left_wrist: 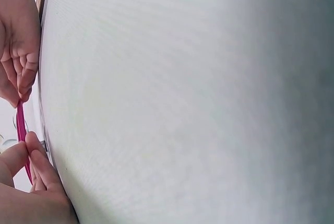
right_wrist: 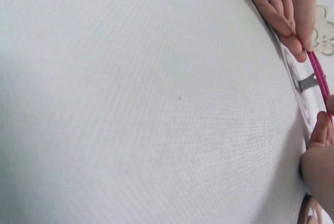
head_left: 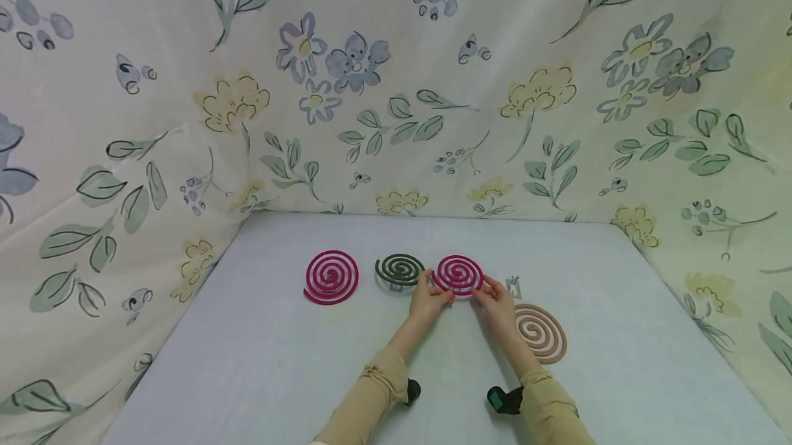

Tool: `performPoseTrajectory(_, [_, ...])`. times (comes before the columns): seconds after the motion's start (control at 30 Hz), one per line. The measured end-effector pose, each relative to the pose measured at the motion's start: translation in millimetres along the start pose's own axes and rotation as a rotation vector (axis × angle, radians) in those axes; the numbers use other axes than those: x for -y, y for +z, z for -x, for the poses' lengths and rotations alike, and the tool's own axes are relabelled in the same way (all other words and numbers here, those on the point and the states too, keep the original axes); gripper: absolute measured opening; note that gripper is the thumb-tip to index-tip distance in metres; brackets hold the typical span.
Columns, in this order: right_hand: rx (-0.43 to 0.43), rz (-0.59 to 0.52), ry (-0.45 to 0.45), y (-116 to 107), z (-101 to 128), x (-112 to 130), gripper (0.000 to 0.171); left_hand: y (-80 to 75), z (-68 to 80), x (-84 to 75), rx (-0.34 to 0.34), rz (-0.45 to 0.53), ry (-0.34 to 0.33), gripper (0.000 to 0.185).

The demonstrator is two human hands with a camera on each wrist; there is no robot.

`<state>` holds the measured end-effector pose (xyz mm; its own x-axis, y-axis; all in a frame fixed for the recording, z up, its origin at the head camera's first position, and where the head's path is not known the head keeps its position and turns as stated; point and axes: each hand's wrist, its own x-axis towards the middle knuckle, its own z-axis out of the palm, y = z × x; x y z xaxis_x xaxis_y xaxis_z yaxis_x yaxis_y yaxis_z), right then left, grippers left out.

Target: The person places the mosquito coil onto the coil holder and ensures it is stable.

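Left hand (head_left: 429, 299), right hand (head_left: 497, 300): opposite rims of pink coil (head_left: 458, 274) pinched, coil raised over metal stand (right_wrist: 309, 82) on table (head_left: 247, 362), beside green coil (head_left: 399, 269). Risk: brittle spiral snapped if squeezed or twisted unevenly.

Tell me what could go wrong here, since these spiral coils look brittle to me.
Both hands, left hand and right hand, pinch the pink coil at opposite edges; uneven pulling might snap its thin rings. The green coil lies right beside the left fingers and could get knocked. The right forearm passes close by the tan coil and might drag it.
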<state>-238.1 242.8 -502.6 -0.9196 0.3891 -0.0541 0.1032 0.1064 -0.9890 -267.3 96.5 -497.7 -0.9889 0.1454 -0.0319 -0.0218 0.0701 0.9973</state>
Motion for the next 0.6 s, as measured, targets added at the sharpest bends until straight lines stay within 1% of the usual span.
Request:
performPoseTrajectory(0.2, [-0.002,0.000,-0.007,0.1,-0.1,-0.5,0.048,0.7,0.2,-0.6,-0.011,-0.031,-0.015,0.063])
performPoseTrajectory(0.3, [-0.001,-0.002,-0.004,-0.2,-0.6,-1.1,0.048,-0.1,1.3,-1.6,-0.009,-0.028,-0.022,0.063])
performPoseTrajectory(0.6, [-0.007,0.009,0.003,0.0,-1.9,-2.2,0.049,0.1,1.0,-1.7,-0.014,-0.027,-0.016,0.062])
